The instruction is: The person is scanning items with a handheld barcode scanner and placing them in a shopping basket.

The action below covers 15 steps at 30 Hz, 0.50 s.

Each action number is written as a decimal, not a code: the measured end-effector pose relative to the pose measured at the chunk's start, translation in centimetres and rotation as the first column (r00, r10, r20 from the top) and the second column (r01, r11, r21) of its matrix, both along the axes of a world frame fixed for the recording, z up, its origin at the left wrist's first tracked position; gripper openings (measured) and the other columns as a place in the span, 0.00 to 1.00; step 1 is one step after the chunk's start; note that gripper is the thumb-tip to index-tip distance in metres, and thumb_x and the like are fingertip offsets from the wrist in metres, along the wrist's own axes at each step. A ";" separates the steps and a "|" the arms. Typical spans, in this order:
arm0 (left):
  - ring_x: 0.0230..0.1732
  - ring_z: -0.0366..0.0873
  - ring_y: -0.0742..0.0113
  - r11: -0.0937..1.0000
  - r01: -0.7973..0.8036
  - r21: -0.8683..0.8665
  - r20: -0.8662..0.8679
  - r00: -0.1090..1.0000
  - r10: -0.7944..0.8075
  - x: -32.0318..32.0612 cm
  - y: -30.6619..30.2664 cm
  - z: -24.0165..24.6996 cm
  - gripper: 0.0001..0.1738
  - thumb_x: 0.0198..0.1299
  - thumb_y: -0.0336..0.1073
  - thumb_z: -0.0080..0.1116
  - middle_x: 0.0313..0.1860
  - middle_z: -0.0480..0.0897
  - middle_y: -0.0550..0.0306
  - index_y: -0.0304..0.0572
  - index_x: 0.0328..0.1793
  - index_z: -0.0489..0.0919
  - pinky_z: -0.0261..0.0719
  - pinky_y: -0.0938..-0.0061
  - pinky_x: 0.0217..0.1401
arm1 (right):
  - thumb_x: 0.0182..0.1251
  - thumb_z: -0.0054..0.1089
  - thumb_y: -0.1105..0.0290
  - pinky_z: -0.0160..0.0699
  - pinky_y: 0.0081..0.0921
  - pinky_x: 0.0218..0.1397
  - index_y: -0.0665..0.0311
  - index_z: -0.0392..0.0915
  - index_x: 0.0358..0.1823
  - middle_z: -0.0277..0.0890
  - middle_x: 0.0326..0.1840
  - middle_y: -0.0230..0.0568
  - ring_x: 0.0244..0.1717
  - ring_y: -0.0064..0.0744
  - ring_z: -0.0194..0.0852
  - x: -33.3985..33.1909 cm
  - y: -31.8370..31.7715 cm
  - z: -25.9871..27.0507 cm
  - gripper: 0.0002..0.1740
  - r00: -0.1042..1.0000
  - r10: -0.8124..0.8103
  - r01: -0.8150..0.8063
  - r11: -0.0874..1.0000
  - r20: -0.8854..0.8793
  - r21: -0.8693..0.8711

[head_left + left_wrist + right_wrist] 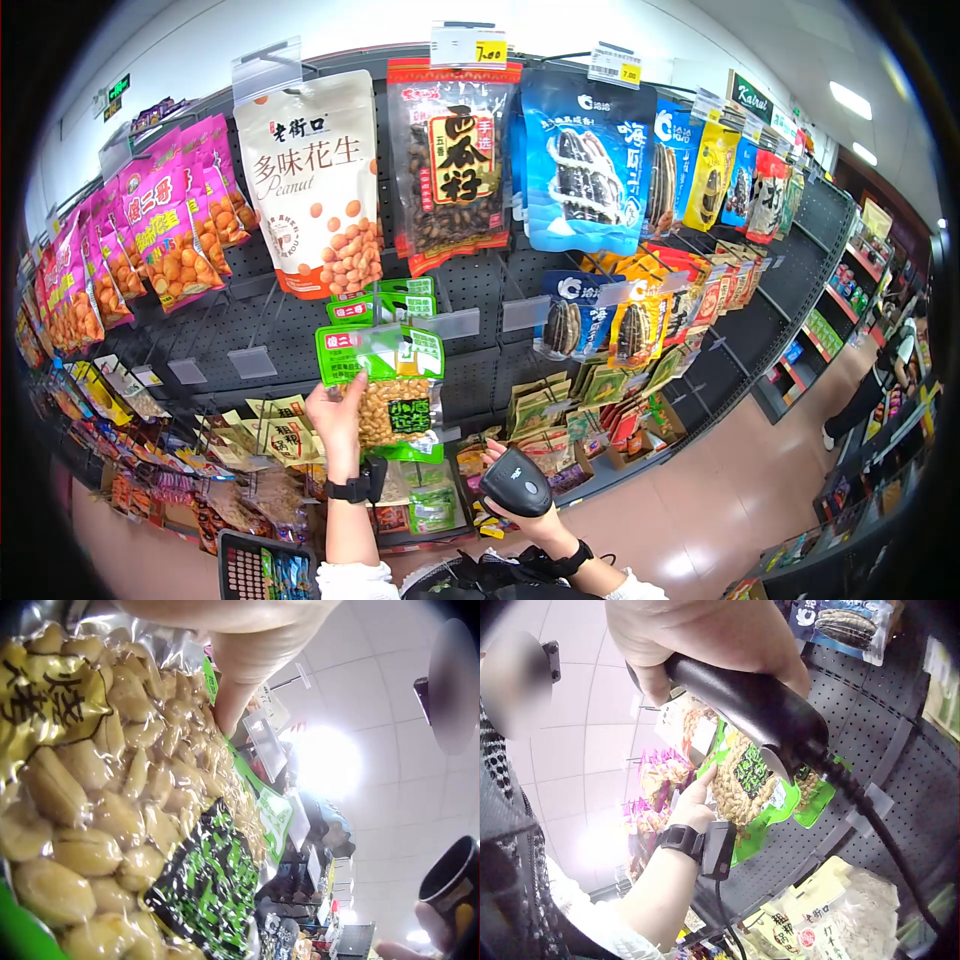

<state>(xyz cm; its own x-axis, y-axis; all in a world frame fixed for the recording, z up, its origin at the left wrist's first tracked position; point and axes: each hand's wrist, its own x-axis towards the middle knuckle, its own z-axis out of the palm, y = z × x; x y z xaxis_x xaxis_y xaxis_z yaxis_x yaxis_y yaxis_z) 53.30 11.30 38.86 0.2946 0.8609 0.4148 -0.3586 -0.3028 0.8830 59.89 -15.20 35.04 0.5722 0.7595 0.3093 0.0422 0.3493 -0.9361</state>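
Observation:
My left hand (338,418) pinches the left edge of a green-topped clear bag of peanuts (385,408) hanging in front of the rack. In the left wrist view the peanuts (112,847) fill most of the picture, with thumb and fingers at the bag's edge. More green peanut bags (385,290) hang right behind it. My right hand (545,527) grips a black handheld barcode scanner (517,484), held low and to the right of the bag. From its handle a coiled cable (889,840) trails away in the right wrist view.
A tall white peanut bag (312,190), a red melon-seed bag (453,165) and blue seed bags (585,170) hang above. Pink snack bags (165,225) are at left. A dark basket (240,572) with packets stands below. Another person (875,375) is down the aisle at right.

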 end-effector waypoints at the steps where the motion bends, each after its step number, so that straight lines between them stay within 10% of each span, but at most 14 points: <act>1: 0.29 0.73 0.82 0.999 -0.031 0.020 -0.040 0.999 0.032 0.0 0.3 -0.3 0.08 0.49 0.26 0.65 0.31 0.81 0.63 0.34 0.36 0.80 0.69 0.84 0.33 | 0.52 0.60 0.82 0.53 0.26 0.68 0.67 0.55 0.66 0.51 0.70 0.41 0.68 0.28 0.53 0.2 -0.2 -0.3 0.38 1.000 0.013 -0.013 1.000 -0.008 0.000; 8: 0.24 0.76 0.75 0.906 -0.267 0.329 -0.302 0.879 0.369 0.1 1.6 0.9 0.12 0.46 0.35 0.68 0.26 0.83 0.56 0.33 0.33 0.80 0.71 0.78 0.30 | 0.51 0.62 0.80 0.54 0.25 0.67 0.67 0.58 0.64 0.57 0.67 0.41 0.67 0.28 0.54 0.9 -1.6 -1.3 0.37 1.000 0.003 -0.004 0.999 -0.023 -0.047; 15: 0.27 0.73 0.78 0.961 -0.205 0.188 -0.186 0.953 0.240 1.6 2.2 -0.6 0.10 0.53 0.32 0.62 0.29 0.81 0.62 0.33 0.38 0.80 0.69 0.80 0.31 | 0.50 0.65 0.79 0.57 0.26 0.65 0.68 0.63 0.61 0.63 0.64 0.41 0.64 0.26 0.58 1.0 -1.5 -3.3 0.34 0.993 0.036 -0.036 0.999 -0.116 0.000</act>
